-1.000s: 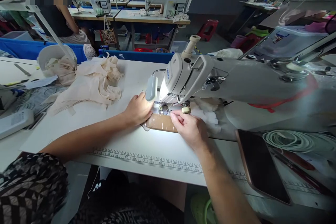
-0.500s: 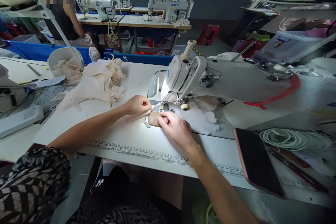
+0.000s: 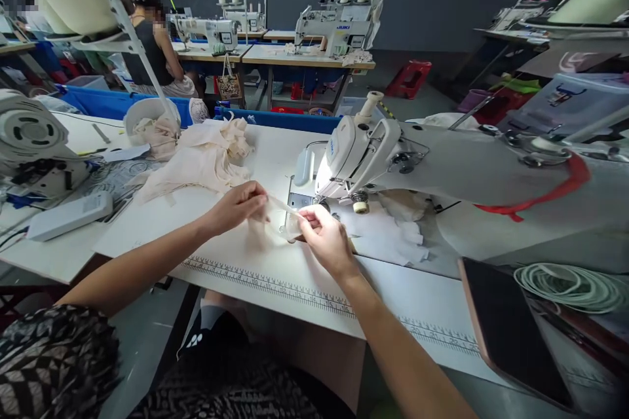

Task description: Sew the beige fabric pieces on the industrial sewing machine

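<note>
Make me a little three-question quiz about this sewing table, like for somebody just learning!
1. Pick one: of the left hand and right hand, which hold the pale fabric? (a) neither, (b) only one, (c) both.
2. True or false: the phone lies to the right of both hands.
3. Fill in: the strip hanging on the sewing machine is coloured ____.

Key: 1 c; 2 true; 3 red.
</note>
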A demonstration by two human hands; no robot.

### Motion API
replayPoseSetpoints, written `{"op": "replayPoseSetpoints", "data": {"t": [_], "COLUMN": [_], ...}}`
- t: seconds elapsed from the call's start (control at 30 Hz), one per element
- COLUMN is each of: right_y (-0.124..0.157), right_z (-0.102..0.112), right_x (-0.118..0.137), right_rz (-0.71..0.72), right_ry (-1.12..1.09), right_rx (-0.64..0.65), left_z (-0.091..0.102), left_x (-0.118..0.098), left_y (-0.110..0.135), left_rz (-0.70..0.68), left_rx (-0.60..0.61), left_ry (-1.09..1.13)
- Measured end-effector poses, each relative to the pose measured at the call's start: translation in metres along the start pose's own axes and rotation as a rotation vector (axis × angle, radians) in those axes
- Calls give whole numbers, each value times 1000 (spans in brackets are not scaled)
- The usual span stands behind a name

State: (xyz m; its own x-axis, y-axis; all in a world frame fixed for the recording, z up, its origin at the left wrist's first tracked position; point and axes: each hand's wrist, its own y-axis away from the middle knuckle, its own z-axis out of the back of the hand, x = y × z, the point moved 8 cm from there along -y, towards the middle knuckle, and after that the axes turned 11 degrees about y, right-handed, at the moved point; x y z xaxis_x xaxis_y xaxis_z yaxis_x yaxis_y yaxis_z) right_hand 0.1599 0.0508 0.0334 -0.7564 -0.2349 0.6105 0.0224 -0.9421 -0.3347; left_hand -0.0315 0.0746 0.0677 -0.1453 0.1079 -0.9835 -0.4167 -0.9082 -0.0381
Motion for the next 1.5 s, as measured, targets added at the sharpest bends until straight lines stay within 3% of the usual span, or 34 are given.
{"op": "replayPoseSetpoints", "data": {"t": [0.1, 0.2, 0.37, 0.5, 0.67, 0.77, 0.87, 1.07, 1.13, 1.2, 1.3, 1.37, 1.43, 1.5], "right_y": [2, 6, 14, 19, 19, 18, 20, 29, 29, 28, 28, 31, 34, 37], "right_z": [1, 2, 9, 16, 18, 16, 18, 34, 37, 36, 33, 28, 21, 16], "right_x": [-2, -1, -1, -9, -16, -19, -21, -15, -15, -14, -9, -4, 1, 3], "right_rz": [31, 127, 205, 147, 174, 211, 245, 288, 292, 326, 410, 465, 492, 490], "right_ry": [-37, 186, 672, 719, 690, 653, 612, 525, 458, 353, 229, 228, 294, 392], "right_rx": [131, 204, 62, 19, 27, 40, 0, -172, -152, -93, 13, 98, 179, 214], "left_z": [23, 33, 47, 66, 80, 82, 92, 151, 144, 110, 41, 12, 3, 7], "left_x": [11, 26, 42, 29, 27, 34, 30, -16, -30, -31, -3, 19, 34, 38], "left_y": [11, 19, 28, 25, 12, 7, 7, 36, 44, 43, 40, 33, 17, -4], "left_rz": [-5, -11, -60, -251, -368, -397, -466, -513, -442, -276, -11, 76, 88, 52], "left_rx": [-92, -79, -98, -139, -64, -71, -172, -701, -678, -455, -23, 136, 189, 185], "left_ry": [-109, -425, -952, -1155, -1343, -1304, -1087, -383, -272, -310, -352, -343, -354, -413]}}
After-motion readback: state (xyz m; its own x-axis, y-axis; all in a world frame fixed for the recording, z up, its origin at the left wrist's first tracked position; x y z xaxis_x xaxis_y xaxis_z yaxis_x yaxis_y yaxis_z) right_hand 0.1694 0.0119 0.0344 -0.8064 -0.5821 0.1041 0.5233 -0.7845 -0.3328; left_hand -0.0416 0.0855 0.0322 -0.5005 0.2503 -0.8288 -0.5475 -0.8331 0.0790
